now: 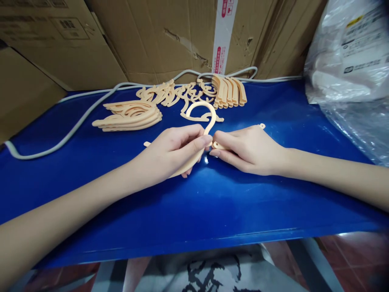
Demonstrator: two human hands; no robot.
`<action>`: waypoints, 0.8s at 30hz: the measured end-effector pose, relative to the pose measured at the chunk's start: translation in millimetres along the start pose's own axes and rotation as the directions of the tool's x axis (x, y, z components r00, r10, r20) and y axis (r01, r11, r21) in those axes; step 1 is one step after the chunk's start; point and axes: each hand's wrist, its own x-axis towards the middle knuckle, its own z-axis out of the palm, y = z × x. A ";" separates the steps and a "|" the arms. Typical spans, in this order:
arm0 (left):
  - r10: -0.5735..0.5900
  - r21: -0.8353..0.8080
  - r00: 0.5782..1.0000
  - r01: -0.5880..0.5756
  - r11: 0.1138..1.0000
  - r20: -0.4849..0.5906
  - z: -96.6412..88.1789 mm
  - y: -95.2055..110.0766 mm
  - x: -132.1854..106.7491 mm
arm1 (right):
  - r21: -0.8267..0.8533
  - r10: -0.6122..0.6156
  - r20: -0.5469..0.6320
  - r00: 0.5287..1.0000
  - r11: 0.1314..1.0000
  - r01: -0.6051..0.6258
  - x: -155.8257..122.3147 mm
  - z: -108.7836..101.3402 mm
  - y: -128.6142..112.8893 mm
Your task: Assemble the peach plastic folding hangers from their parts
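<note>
My left hand (178,148) is closed around a cream plastic hanger piece with a curved hook (212,111) rising above the thumb. Part of its arm shows below the palm, and the rest is hidden by the fingers. Close by on the right, my right hand (249,148) pinches a cream hanger arm (223,147) with a small hole at its end. The far tip of that arm sticks out behind the knuckles. Both pieces meet or nearly meet between the fingertips; whether they are joined I cannot tell.
On the blue table (194,219) lie stacked hanger arms (130,117), loose hook pieces (161,92) and a row of curved arms (230,92). A grey cable (88,117) runs along the back before cardboard boxes (170,40). Clear plastic bags (349,52) stand at right.
</note>
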 end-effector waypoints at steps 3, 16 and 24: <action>0.004 -0.001 1.000 -0.004 1.000 -0.013 -0.6 0.8 -0.4 | -0.008 0.032 0.018 0.999 0.999 -0.032 0.4 -0.3 0.9; 0.006 0.020 1.000 -0.005 1.000 -0.027 -0.6 0.4 -1.2 | 0.043 0.015 0.047 0.999 0.999 -0.017 -0.4 0.3 1.5; 0.007 0.052 1.000 -0.006 0.999 -0.015 -2.1 0.8 -1.3 | -0.001 -0.081 -0.034 0.996 0.997 0.081 -2.0 -0.4 2.3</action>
